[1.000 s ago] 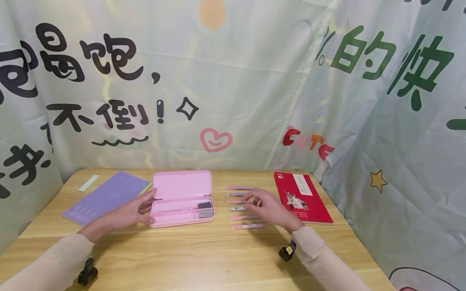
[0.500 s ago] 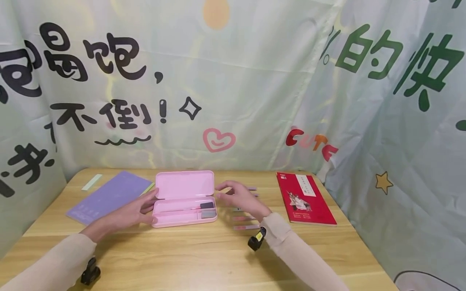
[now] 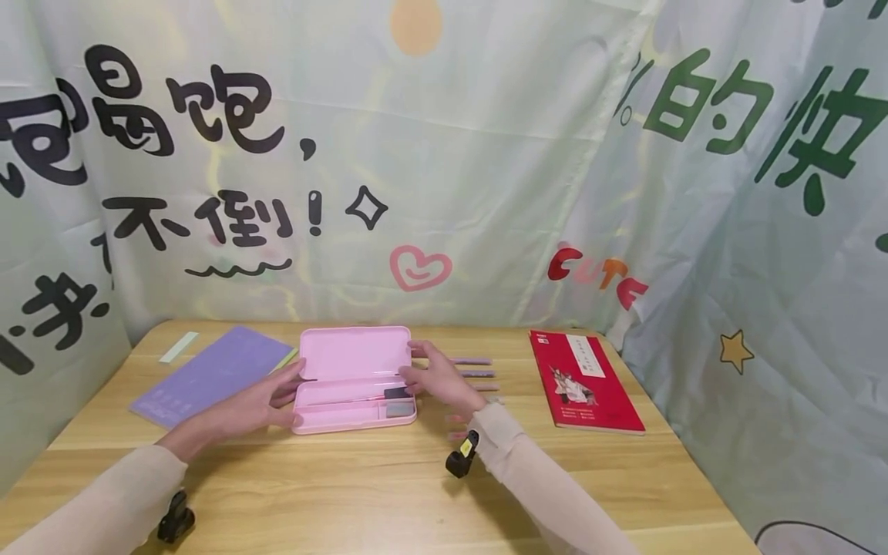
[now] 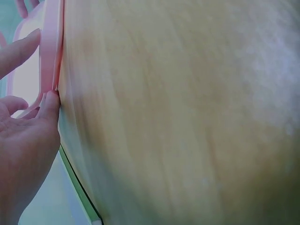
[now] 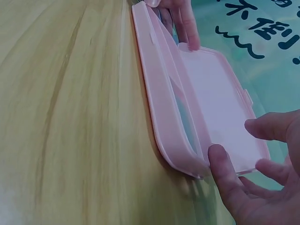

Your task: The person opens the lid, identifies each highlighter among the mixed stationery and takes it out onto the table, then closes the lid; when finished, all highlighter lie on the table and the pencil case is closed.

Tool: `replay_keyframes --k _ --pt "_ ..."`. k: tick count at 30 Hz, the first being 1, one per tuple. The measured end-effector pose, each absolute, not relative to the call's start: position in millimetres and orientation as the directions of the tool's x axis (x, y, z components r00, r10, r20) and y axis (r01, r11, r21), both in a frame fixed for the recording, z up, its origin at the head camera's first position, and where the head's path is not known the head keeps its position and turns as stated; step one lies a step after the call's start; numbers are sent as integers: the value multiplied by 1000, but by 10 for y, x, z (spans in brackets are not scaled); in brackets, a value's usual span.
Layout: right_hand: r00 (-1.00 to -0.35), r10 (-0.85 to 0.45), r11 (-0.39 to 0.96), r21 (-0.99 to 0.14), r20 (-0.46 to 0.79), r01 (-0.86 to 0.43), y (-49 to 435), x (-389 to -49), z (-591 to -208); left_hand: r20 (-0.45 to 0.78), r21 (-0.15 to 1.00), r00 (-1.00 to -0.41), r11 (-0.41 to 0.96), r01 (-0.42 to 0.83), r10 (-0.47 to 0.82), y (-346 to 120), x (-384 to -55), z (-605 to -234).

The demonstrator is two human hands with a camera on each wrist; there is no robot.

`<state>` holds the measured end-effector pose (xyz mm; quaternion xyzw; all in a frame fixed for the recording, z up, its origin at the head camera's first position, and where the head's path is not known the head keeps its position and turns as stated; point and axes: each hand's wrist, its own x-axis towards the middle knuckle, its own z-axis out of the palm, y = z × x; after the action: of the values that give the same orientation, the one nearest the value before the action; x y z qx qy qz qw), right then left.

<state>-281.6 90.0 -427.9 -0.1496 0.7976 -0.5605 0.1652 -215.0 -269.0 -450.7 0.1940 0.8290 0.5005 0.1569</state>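
Observation:
A pink pencil case (image 3: 355, 353) lies with its lid folded back on the wooden table. Inside its base are a slim dark-ended item (image 3: 397, 393) and a grey block (image 3: 398, 408). At the case's left end rests my left hand (image 3: 239, 408), thumb by the front corner and fingers by the lid. My right hand (image 3: 444, 381) is at the right end, its fingers spread around the lid's corner and its thumb close to the base in the right wrist view. Several thin pens (image 3: 475, 361) lie in a column to the right, partly hidden by the right hand and sleeve.
A purple notebook (image 3: 211, 374) lies left of the case, partly under my left arm in the head view, with a pale strip (image 3: 178, 347) beyond it. On the right is a red book (image 3: 590, 381). A printed curtain (image 3: 451, 169) hangs behind the table (image 3: 388, 493).
My right hand has moved left from over the pens to the right end of the pencil case. The left hand stays at the case's left end. The lid remains folded back.

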Motion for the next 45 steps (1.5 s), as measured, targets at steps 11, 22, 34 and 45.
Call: replay_keyframes --k 11,22,34,45 --pt "-905 -411 290 -957 -104 -22 894 -2833 -4311 19 916 -915 360 177 402 -2629 -2132 -4532" --pt "-914 -396 380 -922 -88 -76 972 -2731 -4268 -25 943 -929 319 101 369 -2544 -2135 -4469" --pt "-820 -568 521 -800 -67 -296 1052 -2626 -4319 27 840 -940 502 205 340 -2547 -2077 -4577" --pt "-741 -671 536 -714 -36 -451 1036 -2622 -4321 42 821 -924 514 249 381 -2538 -2045 -4539"
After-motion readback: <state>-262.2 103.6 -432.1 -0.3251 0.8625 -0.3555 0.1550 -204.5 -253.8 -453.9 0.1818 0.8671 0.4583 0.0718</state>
